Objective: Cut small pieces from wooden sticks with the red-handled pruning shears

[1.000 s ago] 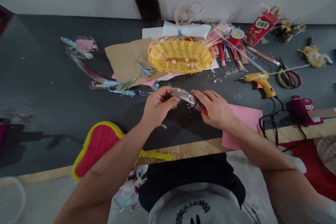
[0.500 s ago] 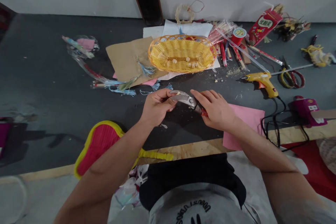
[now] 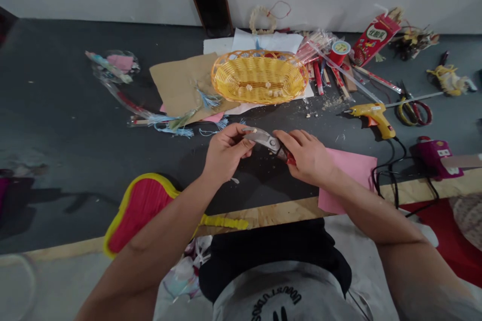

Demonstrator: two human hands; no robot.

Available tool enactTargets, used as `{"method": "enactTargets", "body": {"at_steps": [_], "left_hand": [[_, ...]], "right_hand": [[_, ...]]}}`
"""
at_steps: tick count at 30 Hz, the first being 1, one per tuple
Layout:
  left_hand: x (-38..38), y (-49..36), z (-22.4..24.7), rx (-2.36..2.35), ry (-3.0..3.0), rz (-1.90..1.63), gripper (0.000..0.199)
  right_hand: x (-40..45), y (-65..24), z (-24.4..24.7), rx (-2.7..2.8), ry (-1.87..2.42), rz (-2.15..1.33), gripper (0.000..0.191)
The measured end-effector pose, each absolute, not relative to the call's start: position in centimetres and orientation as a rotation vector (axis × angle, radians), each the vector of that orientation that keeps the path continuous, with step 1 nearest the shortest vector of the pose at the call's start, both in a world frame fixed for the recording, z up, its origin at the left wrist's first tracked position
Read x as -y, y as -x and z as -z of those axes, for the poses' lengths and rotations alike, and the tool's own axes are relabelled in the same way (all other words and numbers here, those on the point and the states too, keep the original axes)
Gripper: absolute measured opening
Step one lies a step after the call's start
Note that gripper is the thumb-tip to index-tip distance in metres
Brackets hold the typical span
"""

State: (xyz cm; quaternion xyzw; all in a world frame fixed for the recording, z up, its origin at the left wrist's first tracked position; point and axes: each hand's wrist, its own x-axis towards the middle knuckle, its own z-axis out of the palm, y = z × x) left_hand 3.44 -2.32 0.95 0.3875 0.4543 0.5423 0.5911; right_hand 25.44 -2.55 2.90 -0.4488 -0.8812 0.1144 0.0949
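My right hand [image 3: 305, 156] grips the red handles of a pair of steel garden shears [image 3: 265, 139], and the handles are mostly hidden in its fingers. My left hand [image 3: 228, 153] pinches the shears' metal blades near the tip. Both hands hover over the dark tabletop [image 3: 113, 110], close together. A sheet of pink paper [image 3: 348, 175] lies just beyond my right wrist. Crumbs are scattered on the table under the hands.
A yellow wicker basket [image 3: 259, 77] sits on brown kraft paper [image 3: 181, 88] at the back. A yellow hot glue gun [image 3: 372, 118], scissors [image 3: 414, 113] and craft sticks lie to the right. A red, yellow-edged woven piece [image 3: 141, 215] lies at the front edge.
My left hand has lifted slightly along the blades, and the shears sit a little higher. My right hand keeps its hold on the handles.
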Motion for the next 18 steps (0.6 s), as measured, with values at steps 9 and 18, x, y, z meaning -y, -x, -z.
{"method": "enactTargets", "body": {"at_steps": [9, 18], "left_hand": [[2.10, -3.04, -0.76, -1.048, -0.932, -1.271, 0.023], [2.20, -3.33, -1.28, -1.027, -0.896, -1.221, 0.029]], "right_hand": [[2.51, -25.38, -3.54, 2.704, 1.313, -0.288, 0.072], [2.50, -25.58, -3.00, 2.635, 1.236, -0.385, 0.069]]}}
